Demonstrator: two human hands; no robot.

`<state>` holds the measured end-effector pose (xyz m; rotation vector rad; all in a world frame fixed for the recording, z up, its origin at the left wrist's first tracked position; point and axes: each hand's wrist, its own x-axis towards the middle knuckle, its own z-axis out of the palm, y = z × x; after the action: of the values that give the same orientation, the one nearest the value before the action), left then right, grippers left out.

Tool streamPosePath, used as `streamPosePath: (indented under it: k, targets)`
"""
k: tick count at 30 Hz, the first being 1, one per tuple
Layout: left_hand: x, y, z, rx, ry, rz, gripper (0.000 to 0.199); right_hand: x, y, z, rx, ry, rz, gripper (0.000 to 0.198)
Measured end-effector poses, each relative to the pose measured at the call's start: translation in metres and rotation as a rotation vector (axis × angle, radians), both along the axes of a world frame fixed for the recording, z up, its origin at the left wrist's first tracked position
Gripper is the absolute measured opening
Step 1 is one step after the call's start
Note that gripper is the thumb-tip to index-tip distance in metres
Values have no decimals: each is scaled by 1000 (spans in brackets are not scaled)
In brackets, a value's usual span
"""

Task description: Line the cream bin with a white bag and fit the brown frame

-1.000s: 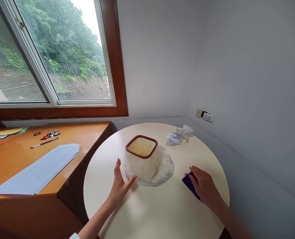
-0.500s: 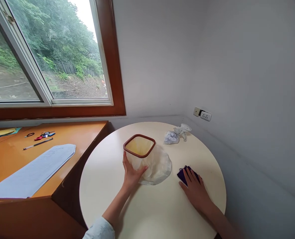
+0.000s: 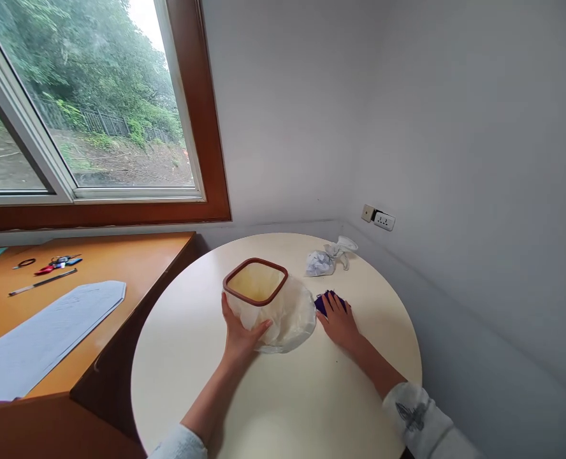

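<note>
A small waste bin (image 3: 259,303) with a reddish-brown square rim stands on the round white table (image 3: 283,401). A translucent plastic bag (image 3: 295,325) hangs around it and spreads over the tabletop on its right. My left hand (image 3: 239,336) grips the bin's near side, fingers at the left and thumb across the front, over the bag. Under my right hand (image 3: 343,325) lies a dark blue cloth (image 3: 320,305), pressed flat to the table beside the bag's edge. The palm and fingers cover much of the cloth.
A knotted clear bag of crumpled paper (image 3: 320,262) sits at the table's back. On the wooden desk (image 3: 144,255) at left lie paper sheets (image 3: 58,338), a pen (image 3: 43,282) and keys (image 3: 63,261). Walls with a socket (image 3: 384,220) stand close behind and right.
My right hand has slid the cloth left and away from me, closer to the plastic bag. My left hand keeps its grip on the bin. The view has turned slightly right.
</note>
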<state>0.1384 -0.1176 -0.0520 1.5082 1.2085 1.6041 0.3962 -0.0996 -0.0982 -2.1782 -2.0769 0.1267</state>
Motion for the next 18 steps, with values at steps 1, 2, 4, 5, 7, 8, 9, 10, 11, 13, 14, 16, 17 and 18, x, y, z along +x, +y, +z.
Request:
streamPosePath:
  k: [1, 2, 4, 5, 7, 8, 9, 10, 11, 13, 14, 16, 17, 18]
  targets:
    - [0, 1, 0, 0, -12, -3, 116, 0, 5, -1, 1, 1, -5, 63]
    - [0, 2, 0, -1, -22, -4, 115, -1, 10, -1, 0, 2, -10, 63]
    - [0, 3, 0, -7, -28, -5, 115, -2, 20, -2, 1, -1, -21, 62]
    - [0, 3, 0, -14, -29, -6, 114, -2, 25, -3, 2, -3, -26, 62]
    - [0, 3, 0, -32, -36, -4, 115, -3, 32, -3, 3, -10, -39, 62]
    - [-1, 3, 0, -37, -44, -4, 115, -3, 35, -3, 2, -12, -45, 62]
    - [-1, 3, 0, -38, -54, -8, 115, -4, 37, -3, 2, -14, -51, 61]
    - [-1, 3, 0, -34, -67, -14, 114, -4, 39, -3, 2, -16, -55, 61]
    - [-1, 3, 1, -27, -78, -21, 114, -4, 40, -3, 3, -16, -56, 61]
    - [-1, 3, 1, -18, -92, -37, 114, -4, 41, -3, 6, -17, -57, 61]
    - [-1, 2, 1, -18, -94, -41, 114, -4, 41, -3, 8, -17, -57, 61]
    - [-1, 2, 1, -18, -95, -46, 113, -4, 40, -3, 8, -16, -57, 61]
    - [-1, 2, 1, -17, -92, -48, 113, -4, 40, -3, 10, -14, -59, 61]
    - [-1, 2, 1, -15, -90, -46, 114, -4, 40, -4, 11, -12, -60, 61]
